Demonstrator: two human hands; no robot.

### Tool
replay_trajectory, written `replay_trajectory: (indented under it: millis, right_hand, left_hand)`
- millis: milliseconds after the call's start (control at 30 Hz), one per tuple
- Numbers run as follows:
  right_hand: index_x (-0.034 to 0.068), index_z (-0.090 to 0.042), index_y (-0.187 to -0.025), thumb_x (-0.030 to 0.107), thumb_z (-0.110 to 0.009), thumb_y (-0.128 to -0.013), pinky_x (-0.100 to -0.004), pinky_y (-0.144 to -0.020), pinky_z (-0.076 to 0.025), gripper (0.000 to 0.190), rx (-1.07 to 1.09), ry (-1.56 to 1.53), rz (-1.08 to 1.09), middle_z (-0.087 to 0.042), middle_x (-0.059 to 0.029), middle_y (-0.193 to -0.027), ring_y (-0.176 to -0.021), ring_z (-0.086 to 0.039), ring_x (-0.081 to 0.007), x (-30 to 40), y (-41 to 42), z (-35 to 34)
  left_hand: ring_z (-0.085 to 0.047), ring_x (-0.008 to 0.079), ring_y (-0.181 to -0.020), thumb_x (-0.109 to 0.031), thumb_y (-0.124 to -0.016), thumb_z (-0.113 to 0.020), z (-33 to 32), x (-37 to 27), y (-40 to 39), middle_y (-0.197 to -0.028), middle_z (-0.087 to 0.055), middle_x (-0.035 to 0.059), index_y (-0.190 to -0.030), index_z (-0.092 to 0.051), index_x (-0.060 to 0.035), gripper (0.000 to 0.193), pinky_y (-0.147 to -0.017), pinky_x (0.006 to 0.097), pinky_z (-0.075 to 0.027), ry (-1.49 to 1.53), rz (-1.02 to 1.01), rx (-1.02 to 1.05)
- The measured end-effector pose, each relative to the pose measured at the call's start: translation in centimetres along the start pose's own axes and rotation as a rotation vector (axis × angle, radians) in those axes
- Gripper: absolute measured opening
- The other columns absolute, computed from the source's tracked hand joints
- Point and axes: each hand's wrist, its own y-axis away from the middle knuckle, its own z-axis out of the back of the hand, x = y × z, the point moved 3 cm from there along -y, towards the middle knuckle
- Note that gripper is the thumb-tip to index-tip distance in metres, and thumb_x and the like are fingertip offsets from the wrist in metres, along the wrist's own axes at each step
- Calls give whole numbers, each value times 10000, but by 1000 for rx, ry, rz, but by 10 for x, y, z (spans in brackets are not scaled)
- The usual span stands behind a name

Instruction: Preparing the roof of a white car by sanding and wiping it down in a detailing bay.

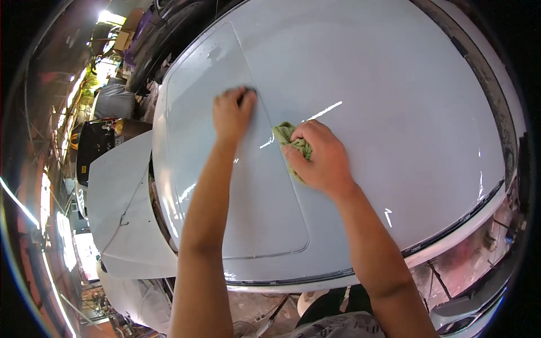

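Note:
A glossy light-grey car roof (380,84) spreads out before me, with a thin seam outlining its sunroof panel (262,211). My left hand (232,110) presses on that panel near the seam, its fingers curled about a small dark object (251,90). Mostly hidden by the fingers, the object cannot be named more exactly. A crumpled green cloth (284,129) is bunched in my right hand (323,156). The cloth lies against the roof across the sunroof seam, lower and to the right of my left hand.
Along the roof's near edge runs a dark channel (296,282). Left of the roof is a pale car panel (122,203) with a thin cord (132,207) across it. A dark car (173,38) stands beyond the roof; part of another vehicle (469,308) shows at lower right.

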Motion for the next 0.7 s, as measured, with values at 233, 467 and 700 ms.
replay_trajectory:
  millis: [233,467,700]
  right_hand:
    - [54,-599,-911,165,-742,-822,-425,-731,-526,202,14,-2,16,-640,-92,-920,-901,-629,-315,-3,-3,-1]
    - [56,-606,-920,171,-742,-824,-426,-730,-523,203,-9,26,-1,-641,-94,-921,-901,-628,-320,-17,-2,9]
    - [55,-602,-915,180,-729,-832,-425,-742,-521,197,8,-58,-10,-642,-99,-924,-909,-627,-315,4,-2,-6]
  left_hand:
    - [-616,365,-1054,-415,-936,-634,-19,1,-45,-1091,-719,127,-1112,-766,-134,356,-933,471,-478,-132,1,-43]
    - [-592,353,-1057,-263,-884,-744,17,-53,86,-1149,-681,132,-1141,-744,-86,313,-950,460,-467,23,-60,35]
    - [-588,365,-1133,-401,-931,-618,-9,19,-91,-1118,-704,118,-1078,-774,-163,321,-970,488,-482,-319,35,17]
